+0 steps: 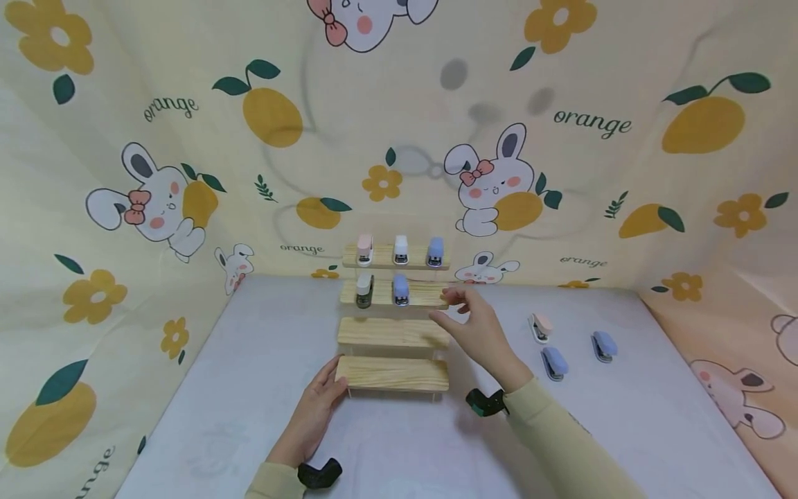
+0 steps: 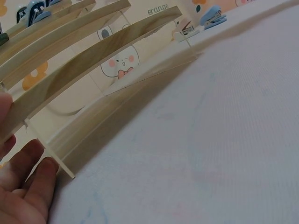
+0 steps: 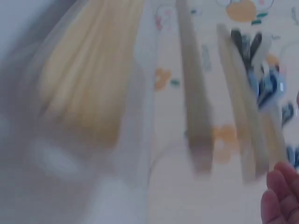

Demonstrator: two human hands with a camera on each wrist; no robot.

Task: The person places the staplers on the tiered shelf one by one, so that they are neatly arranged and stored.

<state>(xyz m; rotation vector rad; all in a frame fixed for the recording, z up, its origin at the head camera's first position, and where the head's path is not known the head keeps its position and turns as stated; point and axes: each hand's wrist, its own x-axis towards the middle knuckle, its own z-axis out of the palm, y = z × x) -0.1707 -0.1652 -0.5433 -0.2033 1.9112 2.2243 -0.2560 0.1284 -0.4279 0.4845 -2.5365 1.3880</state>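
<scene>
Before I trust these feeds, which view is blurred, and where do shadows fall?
Head view: mostly sharp, faint shadows on the wall cloth. Left wrist view: dim, shadow beneath the bottom shelf. Right wrist view: shelf boards heavily smeared, right hand clearer.

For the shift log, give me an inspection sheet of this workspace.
Surface: pale tabletop.
Job's things: wooden rack with four tiers; three staplers on the top tier, two on the second tier; three loose staplers right of it.
Clutter: nothing seen.
Hands: left hand holds the lowest tier's left end; right hand is by the second tier's right end, no stapler seen in it.
Cables: nothing seen.
Surroundings: backdrop printed with rabbits, oranges and flowers.
</scene>
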